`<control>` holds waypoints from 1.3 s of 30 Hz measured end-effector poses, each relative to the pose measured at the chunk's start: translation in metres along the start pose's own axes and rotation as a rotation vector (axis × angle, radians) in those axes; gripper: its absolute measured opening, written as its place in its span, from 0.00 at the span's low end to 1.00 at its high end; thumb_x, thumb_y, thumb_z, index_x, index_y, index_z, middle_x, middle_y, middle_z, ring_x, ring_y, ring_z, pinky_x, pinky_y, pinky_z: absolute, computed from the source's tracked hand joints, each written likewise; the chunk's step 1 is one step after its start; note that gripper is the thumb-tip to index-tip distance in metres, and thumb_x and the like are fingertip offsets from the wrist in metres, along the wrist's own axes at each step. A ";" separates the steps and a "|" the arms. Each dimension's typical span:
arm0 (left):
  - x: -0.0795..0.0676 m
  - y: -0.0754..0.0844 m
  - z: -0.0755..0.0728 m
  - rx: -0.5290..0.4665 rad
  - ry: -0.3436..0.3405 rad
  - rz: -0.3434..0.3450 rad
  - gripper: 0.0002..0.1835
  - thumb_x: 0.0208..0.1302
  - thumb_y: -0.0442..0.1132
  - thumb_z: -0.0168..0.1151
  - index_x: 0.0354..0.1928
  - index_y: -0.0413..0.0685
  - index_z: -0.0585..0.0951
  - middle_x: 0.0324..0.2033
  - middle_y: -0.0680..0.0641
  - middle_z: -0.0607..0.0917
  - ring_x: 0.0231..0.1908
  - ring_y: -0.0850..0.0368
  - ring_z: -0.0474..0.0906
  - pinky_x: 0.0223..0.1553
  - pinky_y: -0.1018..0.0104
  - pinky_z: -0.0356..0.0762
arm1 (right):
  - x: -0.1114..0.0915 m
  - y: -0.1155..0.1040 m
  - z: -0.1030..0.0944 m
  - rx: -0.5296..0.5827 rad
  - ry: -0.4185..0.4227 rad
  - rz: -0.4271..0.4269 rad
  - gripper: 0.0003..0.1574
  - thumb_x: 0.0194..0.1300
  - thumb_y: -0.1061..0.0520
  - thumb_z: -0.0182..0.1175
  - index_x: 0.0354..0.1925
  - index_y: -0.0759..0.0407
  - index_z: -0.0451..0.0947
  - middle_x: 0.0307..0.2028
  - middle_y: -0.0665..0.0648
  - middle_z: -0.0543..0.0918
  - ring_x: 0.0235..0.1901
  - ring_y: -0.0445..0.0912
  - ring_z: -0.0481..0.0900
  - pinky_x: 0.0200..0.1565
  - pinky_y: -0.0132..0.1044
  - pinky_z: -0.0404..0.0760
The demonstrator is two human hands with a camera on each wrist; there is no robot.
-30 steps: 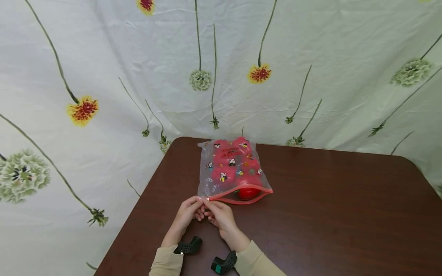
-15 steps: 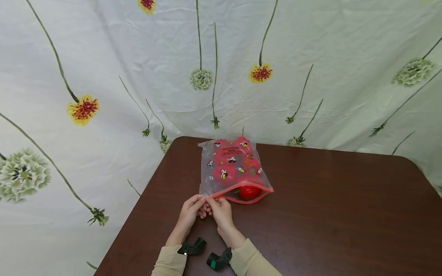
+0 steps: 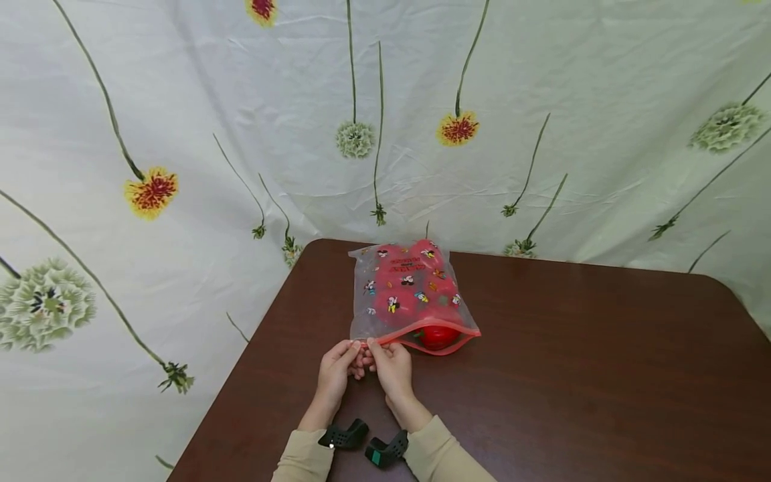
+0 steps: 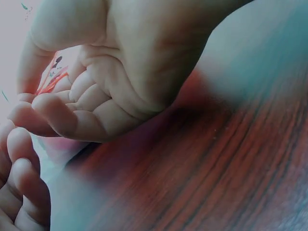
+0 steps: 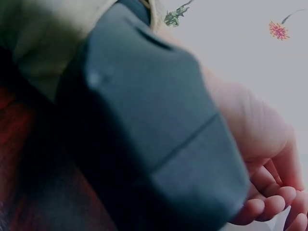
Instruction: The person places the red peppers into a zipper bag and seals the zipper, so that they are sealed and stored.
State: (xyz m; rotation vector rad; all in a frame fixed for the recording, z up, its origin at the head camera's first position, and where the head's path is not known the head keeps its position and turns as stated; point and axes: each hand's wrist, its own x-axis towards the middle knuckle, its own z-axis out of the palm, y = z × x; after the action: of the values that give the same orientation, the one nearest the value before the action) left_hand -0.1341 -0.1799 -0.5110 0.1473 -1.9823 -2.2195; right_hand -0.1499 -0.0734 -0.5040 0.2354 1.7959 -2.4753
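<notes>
A clear zip bag (image 3: 364, 318) with cartoon prints and a red zip rim lies on the table, filled with red things. Its mouth gapes at the right, where a shiny red pepper-like piece (image 3: 438, 338) with a bit of green shows. My left hand (image 3: 334, 376) pinches the rim near the bag's left corner. Right beside it, my right hand (image 3: 395, 375) pinches the same rim between thumb and fingers. In the left wrist view, the left hand (image 4: 144, 53) has curled fingers, and a bit of red rim shows behind them. The right wrist view catches the right hand (image 5: 255, 127) partly; its pinch is hidden.
The dark brown wooden table (image 3: 572, 355) extends far to the right of the bag. Behind it hangs a pale cloth (image 3: 289, 80) printed with flowers. A black wrist camera (image 3: 385, 450) sits on the right wrist, close to the left one (image 3: 346, 435).
The right hand has slid slightly rightward along the rim, and the left hand has shifted a little the same way. The bag lies nearly as before, its right side still gaping.
</notes>
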 end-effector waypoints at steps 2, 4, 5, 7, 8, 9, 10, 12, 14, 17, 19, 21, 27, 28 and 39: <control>0.000 0.001 -0.001 -0.006 0.019 -0.002 0.16 0.68 0.35 0.52 0.32 0.22 0.71 0.16 0.51 0.74 0.14 0.61 0.71 0.18 0.72 0.71 | 0.001 -0.001 -0.003 -0.005 -0.004 0.011 0.12 0.62 0.58 0.61 0.34 0.70 0.76 0.22 0.54 0.82 0.18 0.38 0.78 0.22 0.27 0.75; 0.001 0.003 -0.003 -0.018 0.060 -0.001 0.16 0.69 0.36 0.52 0.31 0.24 0.72 0.16 0.51 0.73 0.14 0.62 0.71 0.18 0.72 0.71 | 0.003 -0.003 -0.008 -0.001 0.013 0.016 0.13 0.62 0.57 0.62 0.33 0.69 0.77 0.23 0.57 0.82 0.19 0.38 0.79 0.23 0.27 0.76; 0.001 0.003 -0.005 -0.025 0.080 -0.004 0.16 0.69 0.36 0.52 0.31 0.25 0.73 0.15 0.51 0.73 0.14 0.62 0.71 0.17 0.72 0.71 | 0.004 -0.005 -0.012 -0.006 0.026 0.016 0.14 0.62 0.56 0.62 0.33 0.69 0.77 0.24 0.58 0.83 0.20 0.38 0.79 0.24 0.27 0.76; 0.003 0.004 -0.008 -0.033 0.112 -0.016 0.15 0.69 0.36 0.52 0.30 0.27 0.73 0.15 0.51 0.73 0.14 0.61 0.71 0.17 0.72 0.71 | 0.007 -0.008 -0.019 -0.014 0.053 0.012 0.15 0.62 0.55 0.62 0.32 0.69 0.77 0.24 0.59 0.83 0.20 0.38 0.80 0.24 0.27 0.75; 0.004 0.004 -0.009 -0.033 0.123 -0.017 0.15 0.69 0.36 0.53 0.30 0.27 0.73 0.15 0.50 0.73 0.14 0.61 0.71 0.17 0.72 0.71 | 0.009 -0.009 -0.023 -0.014 0.064 0.007 0.15 0.62 0.55 0.62 0.31 0.69 0.77 0.24 0.59 0.83 0.20 0.38 0.80 0.24 0.27 0.75; 0.004 0.004 -0.011 -0.030 0.125 -0.017 0.15 0.69 0.36 0.52 0.30 0.26 0.73 0.15 0.50 0.73 0.14 0.61 0.71 0.17 0.72 0.71 | 0.010 -0.010 -0.026 -0.019 0.070 0.003 0.15 0.62 0.55 0.62 0.31 0.69 0.76 0.25 0.59 0.83 0.20 0.38 0.80 0.24 0.27 0.75; 0.005 0.004 -0.012 -0.027 0.120 -0.019 0.16 0.69 0.36 0.52 0.30 0.26 0.72 0.15 0.51 0.74 0.14 0.61 0.71 0.18 0.72 0.71 | 0.011 -0.011 -0.029 -0.026 0.069 -0.001 0.15 0.62 0.55 0.62 0.31 0.69 0.76 0.25 0.59 0.83 0.20 0.38 0.80 0.24 0.27 0.75; 0.005 0.003 -0.013 -0.020 0.114 -0.020 0.17 0.69 0.37 0.52 0.31 0.24 0.72 0.15 0.50 0.74 0.14 0.61 0.71 0.18 0.71 0.72 | 0.013 -0.012 -0.035 -0.027 0.057 -0.007 0.15 0.62 0.55 0.62 0.32 0.69 0.76 0.25 0.60 0.83 0.21 0.39 0.80 0.24 0.27 0.75; 0.006 0.003 -0.013 -0.018 0.117 -0.014 0.18 0.69 0.37 0.53 0.32 0.23 0.72 0.15 0.50 0.74 0.14 0.61 0.71 0.18 0.71 0.72 | 0.014 -0.013 -0.039 -0.030 0.048 -0.012 0.15 0.62 0.55 0.63 0.33 0.69 0.76 0.26 0.62 0.84 0.21 0.39 0.81 0.25 0.28 0.76; 0.005 0.002 -0.013 -0.024 0.132 -0.022 0.17 0.68 0.38 0.53 0.31 0.24 0.73 0.15 0.50 0.74 0.14 0.61 0.71 0.18 0.71 0.72 | 0.015 -0.013 -0.042 -0.034 0.047 -0.013 0.16 0.61 0.55 0.63 0.33 0.69 0.77 0.27 0.63 0.84 0.22 0.39 0.81 0.26 0.28 0.77; 0.005 0.002 -0.012 -0.029 0.141 -0.027 0.16 0.68 0.37 0.53 0.30 0.26 0.73 0.15 0.50 0.74 0.14 0.61 0.71 0.18 0.71 0.72 | 0.014 -0.014 -0.044 -0.040 0.051 -0.008 0.16 0.62 0.54 0.63 0.34 0.69 0.77 0.27 0.62 0.84 0.22 0.40 0.81 0.26 0.29 0.78; 0.004 0.001 -0.012 -0.028 0.147 -0.027 0.16 0.68 0.37 0.53 0.30 0.27 0.74 0.15 0.50 0.74 0.14 0.61 0.72 0.18 0.71 0.72 | 0.014 -0.015 -0.046 -0.033 0.055 0.004 0.17 0.62 0.54 0.63 0.34 0.70 0.77 0.26 0.59 0.84 0.22 0.40 0.81 0.26 0.29 0.78; 0.004 0.002 -0.010 -0.035 0.153 -0.019 0.14 0.68 0.36 0.54 0.29 0.29 0.75 0.15 0.50 0.74 0.14 0.61 0.72 0.18 0.72 0.72 | 0.013 -0.021 -0.050 0.016 0.058 0.043 0.19 0.63 0.54 0.62 0.35 0.72 0.77 0.26 0.58 0.84 0.22 0.39 0.81 0.26 0.28 0.77; 0.004 0.002 -0.010 -0.041 0.156 -0.022 0.14 0.67 0.35 0.54 0.28 0.30 0.75 0.15 0.50 0.74 0.14 0.61 0.72 0.18 0.72 0.72 | 0.013 -0.022 -0.051 0.019 0.058 0.050 0.19 0.63 0.54 0.62 0.35 0.73 0.77 0.26 0.58 0.84 0.22 0.39 0.81 0.26 0.28 0.77; 0.003 0.003 -0.008 -0.026 0.140 -0.027 0.16 0.67 0.35 0.53 0.32 0.22 0.74 0.16 0.49 0.75 0.14 0.61 0.72 0.18 0.71 0.74 | 0.018 -0.022 -0.062 -0.124 0.011 0.034 0.20 0.63 0.50 0.61 0.34 0.69 0.78 0.29 0.59 0.85 0.26 0.41 0.84 0.28 0.29 0.78</control>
State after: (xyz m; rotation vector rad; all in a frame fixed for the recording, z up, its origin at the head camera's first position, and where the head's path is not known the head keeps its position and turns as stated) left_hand -0.1355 -0.1887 -0.5089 0.3185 -1.8884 -2.1845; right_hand -0.1662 -0.0074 -0.5049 0.2697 1.9244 -2.3334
